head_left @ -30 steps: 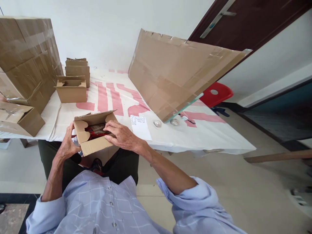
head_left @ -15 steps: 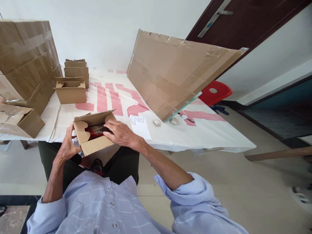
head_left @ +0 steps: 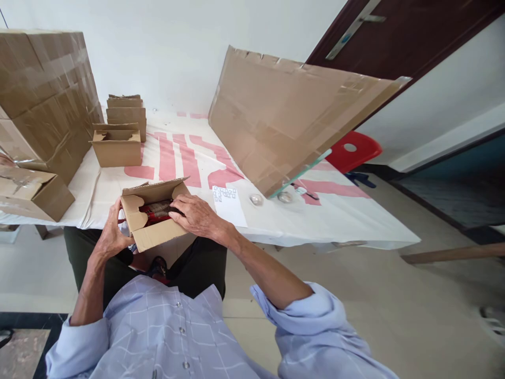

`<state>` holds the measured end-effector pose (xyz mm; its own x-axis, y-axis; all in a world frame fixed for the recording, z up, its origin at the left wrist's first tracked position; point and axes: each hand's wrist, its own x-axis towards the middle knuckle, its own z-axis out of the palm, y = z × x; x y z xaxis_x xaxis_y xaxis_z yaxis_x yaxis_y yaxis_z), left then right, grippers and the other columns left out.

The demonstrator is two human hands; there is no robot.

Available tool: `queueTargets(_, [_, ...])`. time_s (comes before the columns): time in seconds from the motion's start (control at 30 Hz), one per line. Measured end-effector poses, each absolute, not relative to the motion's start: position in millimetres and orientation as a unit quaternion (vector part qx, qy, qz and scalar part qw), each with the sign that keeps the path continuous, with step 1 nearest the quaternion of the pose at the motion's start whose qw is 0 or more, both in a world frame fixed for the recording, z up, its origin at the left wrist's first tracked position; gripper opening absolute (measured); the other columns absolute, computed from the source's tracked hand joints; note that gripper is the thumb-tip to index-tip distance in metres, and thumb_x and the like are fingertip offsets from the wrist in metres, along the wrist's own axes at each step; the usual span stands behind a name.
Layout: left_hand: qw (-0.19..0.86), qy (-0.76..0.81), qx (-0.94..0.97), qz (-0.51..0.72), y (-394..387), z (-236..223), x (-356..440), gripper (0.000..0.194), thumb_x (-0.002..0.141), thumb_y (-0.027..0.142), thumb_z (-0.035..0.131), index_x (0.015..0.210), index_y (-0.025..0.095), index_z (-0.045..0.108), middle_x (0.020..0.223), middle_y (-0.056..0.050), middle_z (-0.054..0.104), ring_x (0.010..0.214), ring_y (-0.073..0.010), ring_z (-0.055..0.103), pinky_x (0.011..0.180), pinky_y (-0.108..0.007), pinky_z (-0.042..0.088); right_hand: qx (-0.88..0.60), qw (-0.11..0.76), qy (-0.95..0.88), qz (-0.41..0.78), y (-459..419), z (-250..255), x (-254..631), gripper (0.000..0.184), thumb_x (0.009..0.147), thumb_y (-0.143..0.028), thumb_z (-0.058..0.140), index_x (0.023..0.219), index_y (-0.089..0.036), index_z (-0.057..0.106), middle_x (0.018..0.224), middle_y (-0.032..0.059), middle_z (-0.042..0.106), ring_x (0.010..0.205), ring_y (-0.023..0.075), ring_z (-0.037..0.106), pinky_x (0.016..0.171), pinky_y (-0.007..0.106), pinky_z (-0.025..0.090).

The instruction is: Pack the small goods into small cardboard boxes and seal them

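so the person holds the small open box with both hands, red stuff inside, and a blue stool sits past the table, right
Not quite: the stool is red, not blue, as the head view shows. The rest holds: the left hand and the right hand hold the small open box, with red contents inside, and the stool sits past the table.

A plain white wall [head_left: 169, 52] stands behind a table [head_left: 355, 221] covered in a white cloth with broad pink markings. At the right a dark brown door [head_left: 414, 37] with a metal handle [head_left: 353, 29] stands beside a white wall strip. The floor [head_left: 394, 305] is pale beige tile — smooth and evenly lit by soft daylight. A red stool [head_left: 355, 152] sits just past the table's far edge. A wooden pole [head_left: 453, 253] lies on the floor at the right, and a darker floor [head_left: 453, 195] shows beyond a threshold.
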<state>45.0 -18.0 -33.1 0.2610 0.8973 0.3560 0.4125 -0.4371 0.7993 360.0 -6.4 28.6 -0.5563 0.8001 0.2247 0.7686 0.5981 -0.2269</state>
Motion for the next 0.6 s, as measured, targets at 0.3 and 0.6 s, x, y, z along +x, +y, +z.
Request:
queueTargets(0.3, [0.298,0.447,0.734,0.416,-18.5,-35.0,44.7,0.132,0.073,0.049,0.101,0.181,0.034,0.027,0.172,-0.018,0.045,0.161,-0.0453,0.049,0.115,-0.058,0.063,-0.445,0.173,-0.877,0.055,-3.8,22.9,360.1,0.027,0.116,-0.032,0.056,0.114,-0.019,0.080,0.118,0.0136,0.079,0.114,0.0284,0.070,0.106,0.045,0.052])
queueTargets(0.6, [0.283,0.457,0.737,0.410,-17.5,-37.6,43.5,0.134,0.072,0.043,0.102,0.182,0.032,0.026,0.169,-0.019,0.048,0.157,-0.0456,0.053,0.113,-0.058,0.063,-0.443,0.181,-0.876,0.059,-3.1,19.6,360.4,0.030,0.117,-0.031,0.053,0.111,-0.019,0.080,0.114,0.0130,0.079,0.111,0.0273,0.071,0.105,0.045,0.053])
